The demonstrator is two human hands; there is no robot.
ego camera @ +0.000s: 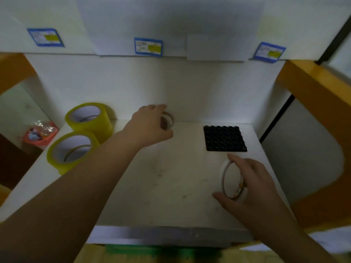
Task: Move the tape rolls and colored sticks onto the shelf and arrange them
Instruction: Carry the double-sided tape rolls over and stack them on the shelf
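Observation:
Two wide yellow tape rolls stand on the white shelf [171,179] at the left, one at the back [89,120] and one nearer the front [71,150]. My left hand [150,126] reaches to the back of the shelf and grips a small pale tape roll [169,120], which it partly hides. At the right front my right hand [250,185] holds a thin white tape roll [232,182] with orange marks, tilted on its edge on the shelf. No colored sticks are visible.
A black studded square mat [224,138] lies at the back right of the shelf. Orange frame posts [313,88] flank both sides. Blue-edged labels [148,46] hang on the shelf edge above. An orange packet [40,134] sits beyond the left edge.

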